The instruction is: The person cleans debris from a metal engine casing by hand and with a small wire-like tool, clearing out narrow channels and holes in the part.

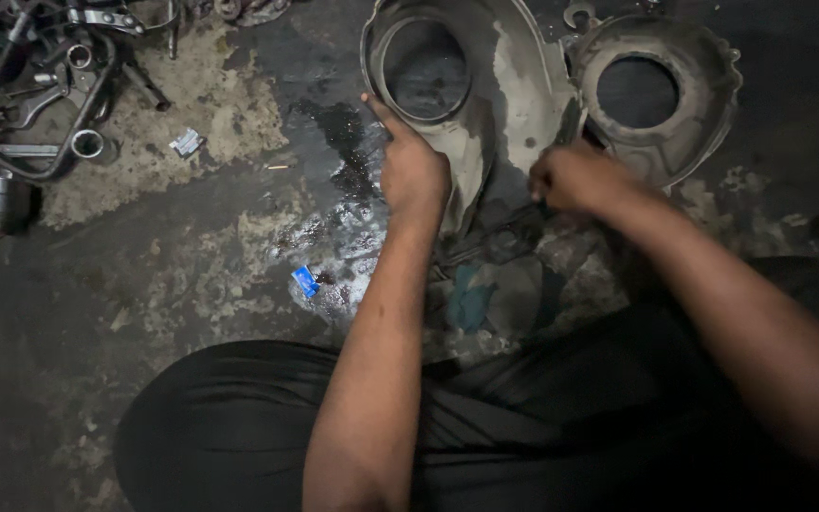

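A grey metal engine cover (514, 85) with two large round openings lies on the oily floor in front of me. My left hand (411, 166) rests on its left part, the forefinger stretched along the rim of the left opening. My right hand (573, 175) is closed around a dark tool (571, 121) pressed against the cover between the two openings. Most of the tool is hidden in my fist.
A pile of wrenches, rings and metal parts (40, 85) sits at the far left. A small blue scrap (304, 281) and a white scrap (186, 142) lie on the stained concrete. A dirty rag (485, 294) lies below the cover. My dark-clothed knees (239, 417) fill the bottom.
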